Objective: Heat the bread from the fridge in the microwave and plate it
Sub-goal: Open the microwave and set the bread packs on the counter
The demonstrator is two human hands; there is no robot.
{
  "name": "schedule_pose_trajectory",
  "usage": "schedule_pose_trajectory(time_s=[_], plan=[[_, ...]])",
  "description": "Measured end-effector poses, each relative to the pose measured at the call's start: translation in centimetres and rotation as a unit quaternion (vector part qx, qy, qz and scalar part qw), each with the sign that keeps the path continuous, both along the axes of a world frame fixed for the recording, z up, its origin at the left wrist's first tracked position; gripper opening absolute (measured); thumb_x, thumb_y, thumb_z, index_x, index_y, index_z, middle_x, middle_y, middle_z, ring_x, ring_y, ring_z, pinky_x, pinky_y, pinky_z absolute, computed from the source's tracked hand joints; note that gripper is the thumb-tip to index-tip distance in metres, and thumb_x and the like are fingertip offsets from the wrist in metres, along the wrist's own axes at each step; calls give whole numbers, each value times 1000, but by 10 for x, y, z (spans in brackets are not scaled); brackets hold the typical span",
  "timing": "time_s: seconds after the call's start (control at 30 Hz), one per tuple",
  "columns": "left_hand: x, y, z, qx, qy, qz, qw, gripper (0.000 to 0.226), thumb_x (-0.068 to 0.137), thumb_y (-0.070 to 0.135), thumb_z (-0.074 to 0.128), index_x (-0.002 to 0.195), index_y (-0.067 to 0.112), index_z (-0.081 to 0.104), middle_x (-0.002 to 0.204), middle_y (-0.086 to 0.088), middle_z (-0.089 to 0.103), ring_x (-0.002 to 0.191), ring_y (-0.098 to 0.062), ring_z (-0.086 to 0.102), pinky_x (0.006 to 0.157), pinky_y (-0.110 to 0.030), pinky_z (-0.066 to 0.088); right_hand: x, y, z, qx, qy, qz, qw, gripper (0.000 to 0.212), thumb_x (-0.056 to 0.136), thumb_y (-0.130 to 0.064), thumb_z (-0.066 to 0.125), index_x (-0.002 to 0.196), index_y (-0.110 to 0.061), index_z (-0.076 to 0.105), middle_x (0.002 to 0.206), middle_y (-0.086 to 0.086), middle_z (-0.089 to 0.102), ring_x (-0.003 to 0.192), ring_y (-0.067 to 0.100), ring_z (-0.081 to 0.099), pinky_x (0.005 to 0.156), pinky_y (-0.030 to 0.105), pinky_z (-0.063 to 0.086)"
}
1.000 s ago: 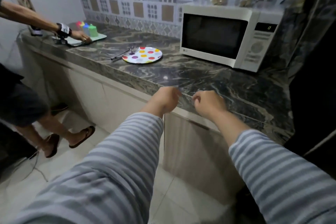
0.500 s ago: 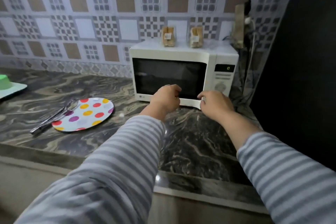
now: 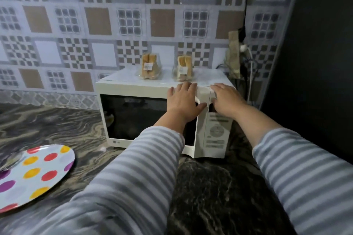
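Fingers (image 3: 186, 87) flat on microwave (image 3: 133, 89) | bread packs (image 3: 150, 66) behind | plate (image 3: 28, 175) left

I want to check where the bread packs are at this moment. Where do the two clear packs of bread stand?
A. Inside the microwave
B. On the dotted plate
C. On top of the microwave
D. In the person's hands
C: the two bread packs stand side by side on the top of the microwave, behind the left hand and the right hand.
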State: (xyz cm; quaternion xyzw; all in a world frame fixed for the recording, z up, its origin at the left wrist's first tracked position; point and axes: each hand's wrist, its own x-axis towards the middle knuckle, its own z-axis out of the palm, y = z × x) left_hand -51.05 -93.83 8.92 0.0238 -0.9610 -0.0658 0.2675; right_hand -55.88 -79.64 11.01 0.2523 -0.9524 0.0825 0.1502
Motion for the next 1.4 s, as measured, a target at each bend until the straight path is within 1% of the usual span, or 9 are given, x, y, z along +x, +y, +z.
schedule_pose_trajectory(time_s=[0.2, 0.4, 0.5, 0.9, 1.03, 1.13, 1.23, 1.3, 1.4], plan=[[-20, 3, -11, -49, 13, 22, 998, 84, 80, 64, 57, 147, 27, 24, 150, -2, 24, 143, -24, 16, 118, -52, 4, -20, 7, -8, 19, 14, 7, 1000, 55, 102, -29, 36, 153, -18, 17, 161, 0, 14, 148, 17, 11, 120, 35, 10], [-32, 2, -10, -81, 55, 17, 995, 89, 66, 70, 67, 134, 22, 35, 137, -1, 36, 130, -26, 30, 110, -41, 25, -20, 7, -11, 7, 10, 1, 1000, 54, 103, -30, 34, 153, -22, 15, 161, -3, 11, 148, 15, 8, 120, 37, 7], [-35, 1, -6, -92, 56, 19, 994, 94, 61, 73, 69, 132, 20, 38, 136, -2, 38, 130, -26, 30, 107, -39, 30, -19, 7, -12, 0, 9, -7, 1000, 53, 103, -29, 34, 153, -24, 16, 161, -4, 11, 148, 14, 7, 120, 36, 4], [-35, 0, 4, -127, 9, 28, 992, 113, 55, 81, 66, 138, 11, 34, 141, -9, 34, 132, -29, 27, 108, -39, 29, -22, 6, -12, 16, 1, -23, 1000, 53, 103, -30, 34, 153, -26, 15, 162, -6, 10, 148, 12, 7, 120, 34, 6], [-14, -4, 0, -112, 30, -14, 993, 103, 60, 77, 66, 135, 14, 34, 136, -7, 33, 129, -27, 28, 107, -37, 27, -20, 6, -8, 30, -4, -15, 999, 53, 103, -30, 33, 153, -23, 15, 162, -4, 10, 148, 14, 9, 120, 35, 8], [-2, -11, -4, -88, 61, -53, 993, 89, 71, 77, 56, 133, 16, 38, 131, -4, 37, 124, -24, 33, 104, -35, 29, -15, 4, -3, 44, -25, -23, 998, 54, 103, -27, 32, 154, -22, 13, 162, -3, 8, 148, 15, 8, 120, 36, 8], [9, -34, -13, -41, 92, -38, 994, 74, 89, 70, 27, 137, 16, 40, 136, -3, 42, 129, -23, 36, 112, -37, 22, -8, -2, 6, -10, -50, -24, 998, 50, 103, -24, 27, 152, -20, 20, 160, 5, 17, 147, 22, 16, 119, 41, 15], [14, -57, -18, -18, 77, 17, 997, 68, 95, 61, 16, 143, 17, 33, 148, -3, 36, 141, -21, 25, 119, -42, 7, 1, -13, 9, -76, -38, -10, 996, 47, 104, -24, 25, 151, -18, 27, 159, 6, 23, 146, 22, 19, 119, 42, 16], [19, -86, -19, 20, 24, 68, 997, 65, 97, 58, 12, 148, 22, 25, 158, 1, 19, 149, -17, 4, 118, -55, -2, 14, -30, 3, -81, -28, 19, 996, 48, 105, -29, 19, 151, -17, 26, 160, -1, 19, 148, 14, 11, 120, 42, 5]])
